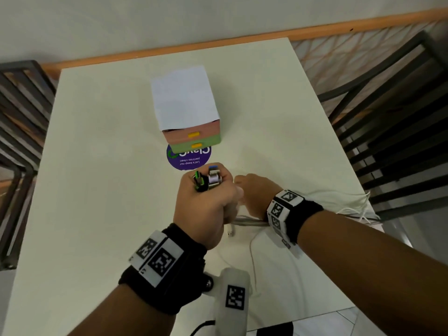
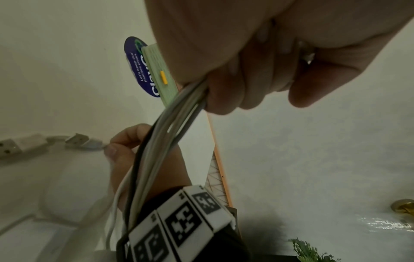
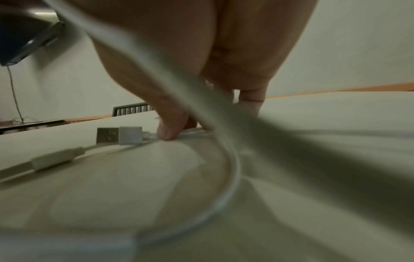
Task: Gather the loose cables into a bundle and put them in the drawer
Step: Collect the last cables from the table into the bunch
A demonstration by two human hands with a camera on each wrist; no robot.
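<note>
- Left hand point(image 1: 208, 202) fisted round a bundle of cables point(image 2: 165, 140), plug ends point(image 1: 206, 178) sticking up above the knuckles.
- Right hand point(image 1: 252, 190) down on the table point(image 1: 97, 190), fingertips point(image 3: 168, 131) pinching a white cable point(image 3: 226, 177) just behind its USB plug point(image 3: 118, 135).
- Drawer unit point(image 1: 191, 137) just beyond the hands, both drawers closed.
- Likely snag: no free hand for the yellow handle point(image 1: 193, 135).
- Possible slip: gathered strands sliding from the fist if loosened.
- Possible catch: slack trailing over the right table edge, dragging on lift.
</note>
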